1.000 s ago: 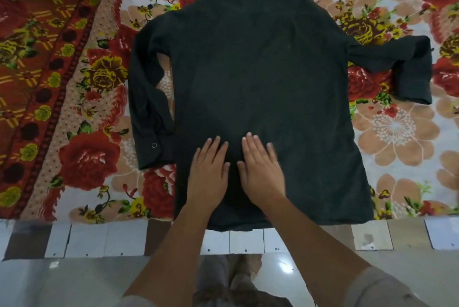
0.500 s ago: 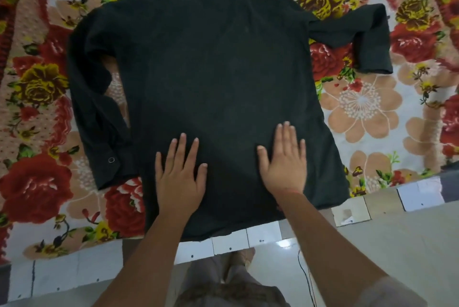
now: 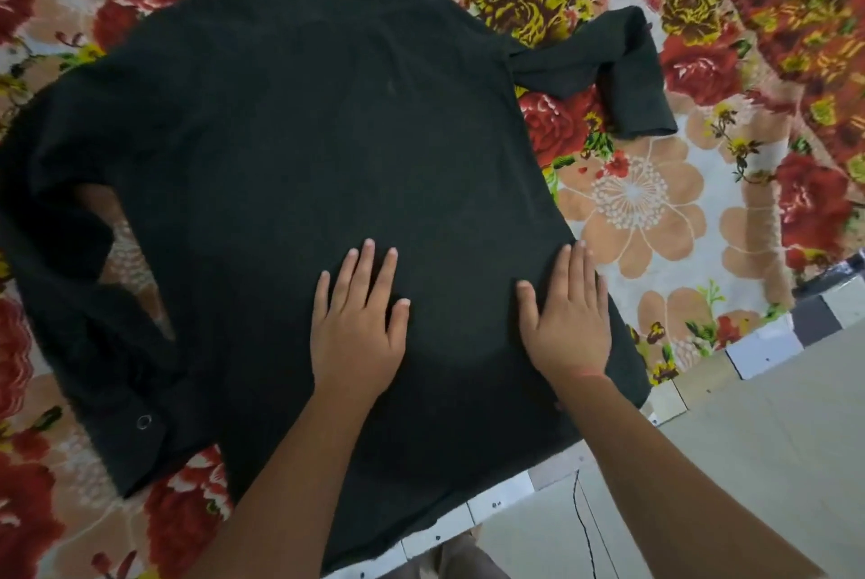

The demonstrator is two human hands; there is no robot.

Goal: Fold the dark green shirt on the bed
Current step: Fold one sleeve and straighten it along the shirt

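Note:
The dark green shirt (image 3: 299, 147) lies spread flat, back side up, on the floral bedspread (image 3: 655, 213). Its hem hangs slightly over the bed's near edge. The left sleeve (image 3: 93, 344) runs down beside the body, a snap button showing on its cuff. The right sleeve (image 3: 622, 63) sticks out and bends back toward me. My left hand (image 3: 358, 325) rests flat on the lower middle of the shirt, fingers straight and spread. My right hand (image 3: 568, 316) presses flat near the shirt's right side seam, fingers straight.
The bed's near edge is a band of white and grey tiles (image 3: 767, 349). Beyond it, at the lower right, is a pale floor (image 3: 749, 461) with a thin dark cord. A red-orange patterned border (image 3: 795, 2) runs along the upper right.
Both hands started side by side at the lower middle and slid apart. The right hand has travelled out to the shirt's right edge. The camera has shifted, so the shirt sits further left.

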